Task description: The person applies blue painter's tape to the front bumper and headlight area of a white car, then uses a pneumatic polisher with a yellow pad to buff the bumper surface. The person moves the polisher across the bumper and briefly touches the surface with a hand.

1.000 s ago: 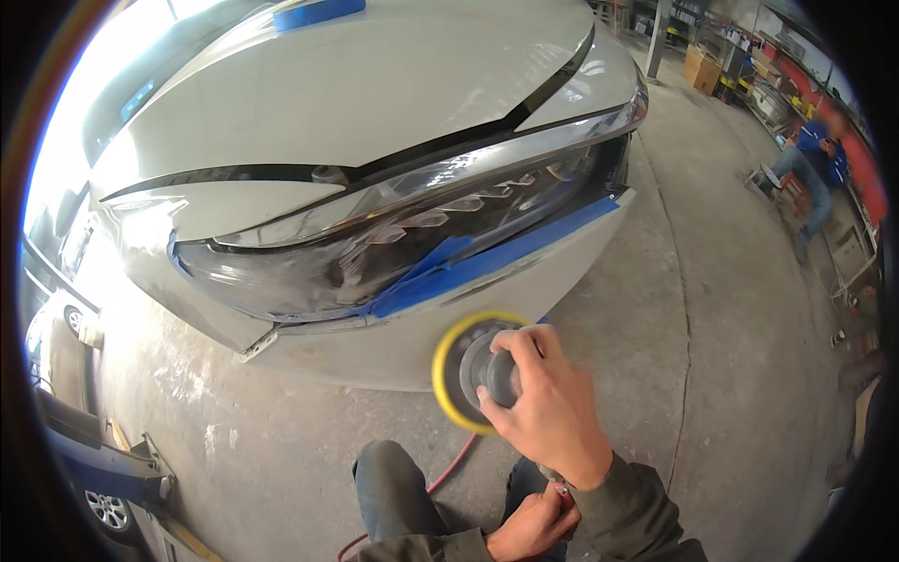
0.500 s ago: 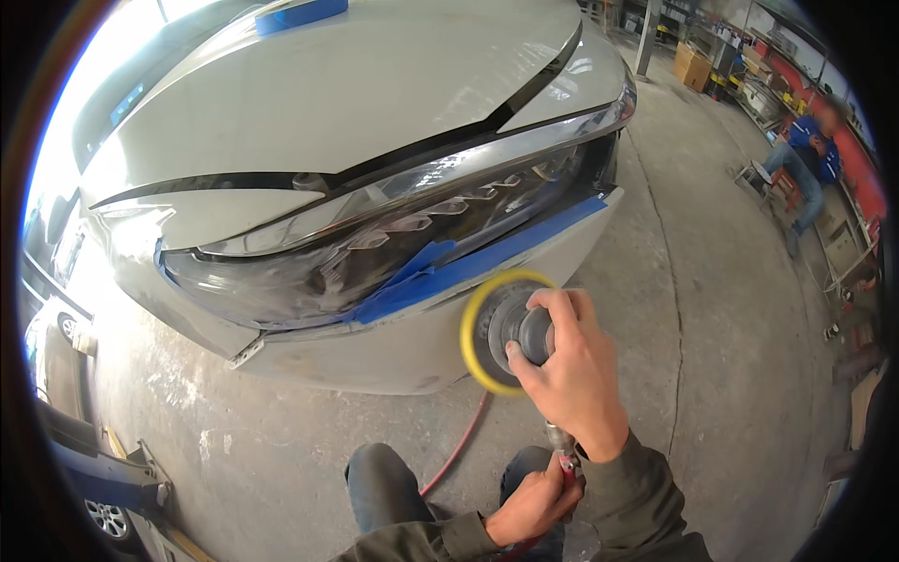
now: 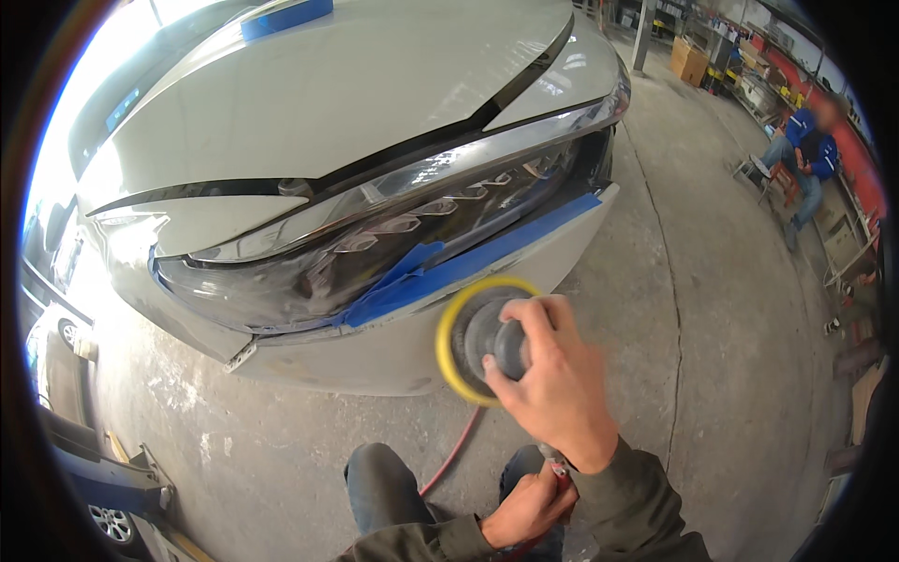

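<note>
My right hand [image 3: 552,379] grips the grey top of a round sander [image 3: 479,339] with a yellow pad, pressed flat against the white bumper [image 3: 375,351] of a car just under a strip of blue masking tape [image 3: 487,258]. The tape runs along the lower edge of the dark headlight [image 3: 375,244]. My left hand [image 3: 526,506] is low by my knee, closed around the red air hose [image 3: 454,454] near the sander's fitting.
The white car hood [image 3: 337,103] fills the upper view, with another blue tape piece [image 3: 286,17] at its top. Concrete floor [image 3: 712,309] stretches right. A person in blue [image 3: 805,150] sits at far right by shelves. A lift arm [image 3: 103,468] lies lower left.
My right hand has slid the sander to the right and slightly upward along the bumper, closer to the blue tape. The left hand stays on the hose.
</note>
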